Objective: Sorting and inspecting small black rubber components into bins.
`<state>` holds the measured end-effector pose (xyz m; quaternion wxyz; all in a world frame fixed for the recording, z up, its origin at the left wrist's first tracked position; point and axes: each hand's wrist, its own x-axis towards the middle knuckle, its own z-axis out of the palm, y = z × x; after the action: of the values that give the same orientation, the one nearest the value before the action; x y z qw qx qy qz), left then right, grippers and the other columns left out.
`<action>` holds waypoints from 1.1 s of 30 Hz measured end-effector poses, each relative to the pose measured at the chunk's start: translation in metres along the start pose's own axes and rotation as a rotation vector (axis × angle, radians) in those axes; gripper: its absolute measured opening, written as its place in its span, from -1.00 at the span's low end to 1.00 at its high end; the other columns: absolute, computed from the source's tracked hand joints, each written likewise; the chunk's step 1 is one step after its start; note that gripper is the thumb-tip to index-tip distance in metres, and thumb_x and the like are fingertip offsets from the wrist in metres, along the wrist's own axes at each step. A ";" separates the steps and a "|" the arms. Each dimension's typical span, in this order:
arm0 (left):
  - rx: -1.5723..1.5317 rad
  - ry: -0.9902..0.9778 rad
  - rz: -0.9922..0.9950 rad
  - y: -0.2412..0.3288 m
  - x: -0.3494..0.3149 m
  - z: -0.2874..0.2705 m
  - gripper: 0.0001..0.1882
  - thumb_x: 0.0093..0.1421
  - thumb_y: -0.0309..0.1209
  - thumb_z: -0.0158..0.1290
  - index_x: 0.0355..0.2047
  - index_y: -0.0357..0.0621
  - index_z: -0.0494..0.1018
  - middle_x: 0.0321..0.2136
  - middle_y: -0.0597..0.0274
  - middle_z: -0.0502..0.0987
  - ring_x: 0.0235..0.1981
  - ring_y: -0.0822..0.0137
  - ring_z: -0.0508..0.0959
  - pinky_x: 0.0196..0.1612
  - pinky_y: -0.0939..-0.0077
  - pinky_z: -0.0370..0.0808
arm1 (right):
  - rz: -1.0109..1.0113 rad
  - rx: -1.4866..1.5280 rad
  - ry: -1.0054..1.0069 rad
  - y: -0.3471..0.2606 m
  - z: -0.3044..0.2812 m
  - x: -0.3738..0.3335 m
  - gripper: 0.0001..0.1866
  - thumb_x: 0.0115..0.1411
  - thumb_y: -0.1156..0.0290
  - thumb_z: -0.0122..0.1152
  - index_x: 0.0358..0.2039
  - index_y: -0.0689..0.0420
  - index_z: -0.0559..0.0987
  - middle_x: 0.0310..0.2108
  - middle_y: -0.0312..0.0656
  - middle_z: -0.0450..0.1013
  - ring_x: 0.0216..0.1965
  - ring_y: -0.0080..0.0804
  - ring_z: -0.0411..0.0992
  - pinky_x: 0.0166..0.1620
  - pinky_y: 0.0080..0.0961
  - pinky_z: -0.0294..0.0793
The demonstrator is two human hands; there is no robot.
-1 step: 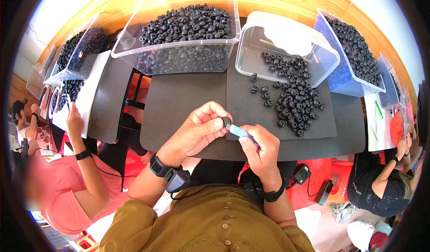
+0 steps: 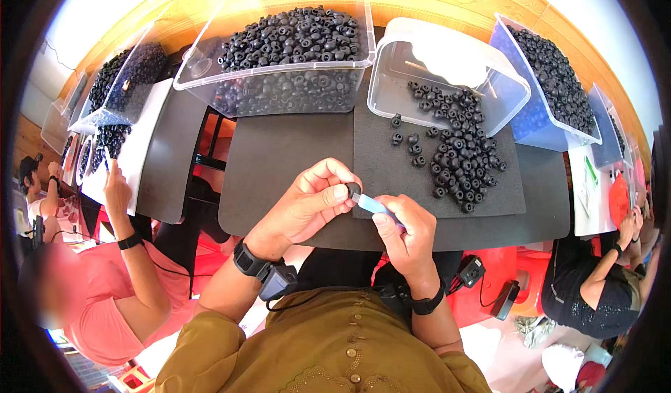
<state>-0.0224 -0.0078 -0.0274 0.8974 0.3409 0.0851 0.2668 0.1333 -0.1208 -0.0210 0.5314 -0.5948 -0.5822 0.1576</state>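
Observation:
Between the thumb and fingers of my left hand [image 2: 307, 203] is a small round black rubber-like part [image 2: 353, 189], held above the near side of the dark table [image 2: 279, 155]. My right hand [image 2: 411, 234] grips a light blue handle of a small trimming knife [image 2: 372, 205]. The knife's short pale metal end meets the black part, and whether it goes inside or only touches cannot be made out. A pile of similar hollow black parts [image 2: 458, 155] lies beyond my hands on a dark mat [image 2: 500, 197].
A clear bin [image 2: 272, 66] full of black parts stands at the back. Right of it, a clear tub [image 2: 514, 103] lies tipped toward the pile. Another full bin [image 2: 542, 117] is farther right. Seated co-workers flank me, a pink-shirted person [image 2: 119, 302] at left, a black-shirted person [image 2: 587, 292] at right.

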 end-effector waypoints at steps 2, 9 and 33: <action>0.027 0.011 0.016 0.001 -0.001 0.001 -0.86 0.19 -0.47 0.08 -0.25 -0.13 0.37 -0.28 0.24 0.47 -0.30 0.50 0.44 -0.19 0.64 0.42 | -0.004 -0.012 0.002 -0.002 0.000 0.000 -0.87 0.08 0.42 0.20 -0.38 0.20 0.56 -0.67 -0.19 0.31 -0.69 -0.35 0.28 -0.59 -0.49 0.22; 0.053 -0.075 0.005 0.001 -0.005 0.003 -0.88 0.18 -0.45 0.09 -0.29 -0.14 0.38 -0.31 0.24 0.47 -0.34 0.51 0.44 -0.23 0.66 0.42 | 0.210 0.037 0.277 0.005 0.002 -0.002 -0.85 0.18 0.43 0.12 -0.35 0.26 0.53 -0.66 -0.32 0.30 -0.65 -0.63 0.21 -0.56 -0.59 0.18; 0.029 0.090 -0.060 -0.030 0.008 0.005 -0.88 0.16 -0.54 0.08 -0.27 -0.20 0.42 -0.29 0.21 0.53 -0.32 0.45 0.53 -0.21 0.56 0.51 | 0.385 0.595 0.005 0.011 -0.007 -0.001 -0.92 0.13 0.54 0.21 -0.35 0.22 0.51 -0.51 -0.41 0.41 -0.51 -0.78 0.27 -0.44 -0.78 0.25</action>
<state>-0.0014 -0.0249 -0.0434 0.8953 0.3389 0.1394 0.2533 0.1448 -0.1222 -0.0273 0.6433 -0.5131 -0.3867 0.4163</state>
